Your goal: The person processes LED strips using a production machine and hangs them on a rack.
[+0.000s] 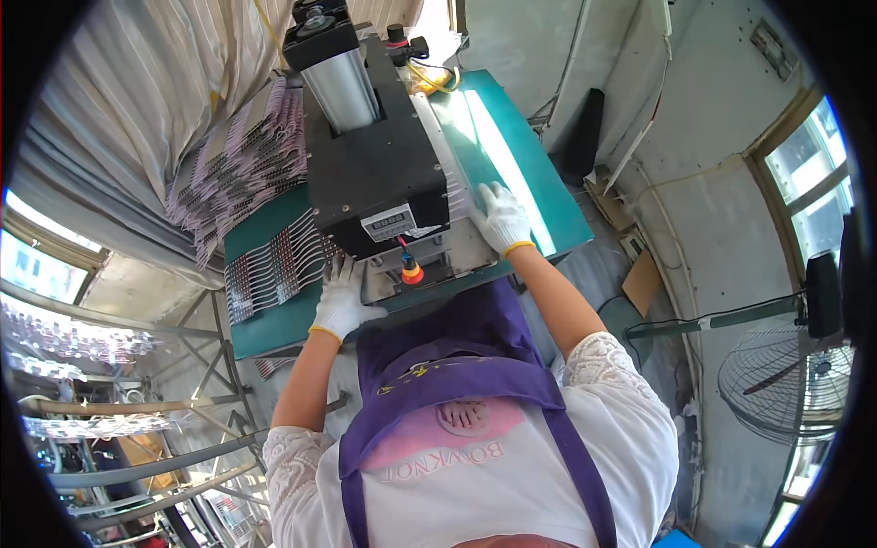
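Both my hands wear white knit gloves with yellow cuffs. My left hand is open, thumb out to the side, its fingertips at the right end of a panel of dark perforated pieces joined by pale strips. Whether those fingers press on the panel is hard to tell. On the other side of a black press machine, my right hand lies open along its metal side plate, fingers stretched forward. The machine carries a silver cylinder, a small display and a red push button. The area beneath its head is mostly hidden.
A green-topped table bears the machine. Behind the panel rises a heap of similar pinkish strips, against a grey curtain. A metal rack stands at the left, a caged fan at the right. Cardboard lies near the wall.
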Demonstrator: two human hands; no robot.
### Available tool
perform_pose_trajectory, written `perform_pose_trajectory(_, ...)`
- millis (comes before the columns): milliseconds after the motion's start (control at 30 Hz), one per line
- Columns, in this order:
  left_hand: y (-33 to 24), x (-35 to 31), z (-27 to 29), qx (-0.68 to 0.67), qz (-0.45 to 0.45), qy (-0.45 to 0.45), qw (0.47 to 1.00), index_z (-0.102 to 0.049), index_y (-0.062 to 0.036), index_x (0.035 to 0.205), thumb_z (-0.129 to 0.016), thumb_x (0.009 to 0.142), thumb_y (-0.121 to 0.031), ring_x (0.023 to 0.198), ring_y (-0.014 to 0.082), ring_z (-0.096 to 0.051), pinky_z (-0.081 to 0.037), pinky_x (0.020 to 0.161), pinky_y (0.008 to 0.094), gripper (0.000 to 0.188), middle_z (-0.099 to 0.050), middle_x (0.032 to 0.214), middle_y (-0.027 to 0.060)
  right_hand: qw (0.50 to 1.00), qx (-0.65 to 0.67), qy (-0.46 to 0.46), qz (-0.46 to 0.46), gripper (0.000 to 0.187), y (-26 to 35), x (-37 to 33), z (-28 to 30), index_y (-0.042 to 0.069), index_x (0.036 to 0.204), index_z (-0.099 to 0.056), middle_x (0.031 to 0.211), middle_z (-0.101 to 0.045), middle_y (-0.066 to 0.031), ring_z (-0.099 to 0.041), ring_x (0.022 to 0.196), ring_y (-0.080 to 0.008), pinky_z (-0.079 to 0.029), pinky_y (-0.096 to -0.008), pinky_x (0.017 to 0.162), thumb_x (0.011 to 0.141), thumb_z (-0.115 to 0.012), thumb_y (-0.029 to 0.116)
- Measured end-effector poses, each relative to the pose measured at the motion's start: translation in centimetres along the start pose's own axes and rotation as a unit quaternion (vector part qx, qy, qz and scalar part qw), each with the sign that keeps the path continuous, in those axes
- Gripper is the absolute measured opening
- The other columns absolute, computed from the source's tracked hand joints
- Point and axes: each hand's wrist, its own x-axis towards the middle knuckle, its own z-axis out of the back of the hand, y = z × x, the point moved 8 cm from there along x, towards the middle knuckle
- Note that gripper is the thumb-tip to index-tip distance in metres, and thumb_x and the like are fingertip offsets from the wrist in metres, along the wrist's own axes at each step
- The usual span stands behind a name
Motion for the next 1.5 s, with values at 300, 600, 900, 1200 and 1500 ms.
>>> perform_pose_trajectory(300, 0.1, -0.1, 0.0, 0.008, 0.007, -0.03, 0.999, -0.045, -0.0033, 0.14, -0.086, 0.059, -0.047, 0.145, 0.044, -0.026, -0.019, 0.122, 0.0502, 0.101, -0.037, 0.152, 0.0225, 0.968, 0.117, 0.086, 0.204, 0.067, 2.6, -7.4, 2.5, 0.01, 0.123, -0.062, 0.134, -0.056, -0.0158, -0.048, 0.13, -0.0386, -0.043, -0.0457, 0.107, 0.062, -0.086, 0.021)
perform_pose_trajectory(600, 0.6, -0.2, -0.2, 0.007, 0.003, -0.044, 0.999, -0.041, -0.0004, 0.144, -0.085, 0.058, -0.052, 0.146, 0.0407, -0.027, -0.02, 0.121, 0.0509, 0.109, -0.038, 0.151, 0.0215, 0.977, 0.119, 0.105, 0.143, 0.064, 3.7, -7.0, 3.2, 0.008, 0.121, -0.062, 0.136, -0.055, -0.017, -0.047, 0.132, -0.0395, -0.043, -0.0455, 0.108, 0.062, -0.084, 0.015)
perform_pose_trajectory(900, 12.1, -3.5, -4.6, -0.01, 0.266, -0.156, 0.951, -0.031, 0.0023, 0.149, -0.048, 0.095, -0.054, 0.144, 0.0424, -0.029, -0.018, 0.115, 0.0599, 0.08, -0.034, 0.155, 0.0222, 0.977, 0.132, 0.143, 0.089, 0.061, 2.8, -7.1, 1.1, 0.012, 0.127, -0.062, 0.143, -0.051, -0.0147, -0.041, 0.138, -0.0384, -0.04, -0.0464, 0.11, 0.07, -0.08, 0.025)
perform_pose_trajectory(1200, 17.9, -9.3, -4.3, -0.455, 0.477, -0.508, 0.554, -0.036, 0.0037, 0.147, -0.058, 0.096, -0.033, 0.139, 0.0335, -0.041, -0.034, 0.114, 0.0423, 0.067, -0.037, 0.153, 0.0241, 0.982, 0.085, 0.158, 0.063, 0.056, 3.5, -6.9, 1.6, 0.011, 0.125, -0.063, 0.143, -0.051, -0.0175, -0.042, 0.136, -0.041, -0.04, -0.0471, 0.109, 0.074, -0.078, 0.026)
perform_pose_trajectory(1500, 29.0, -10.5, -8.3, -0.815, 0.268, -0.492, 0.15, -0.062, -0.009, 0.113, -0.054, 0.1, -0.026, 0.095, 0.0138, -0.061, -0.051, 0.076, 0.0252, 0.023, -0.066, 0.109, 0.0026, 0.99, 0.055, 0.126, 0.031, 0.052, 5.0, -7.1, 1.9, 0.009, 0.124, -0.064, 0.14, -0.054, -0.0189, -0.045, 0.133, -0.0407, -0.043, -0.0459, 0.106, 0.076, -0.077, 0.026)
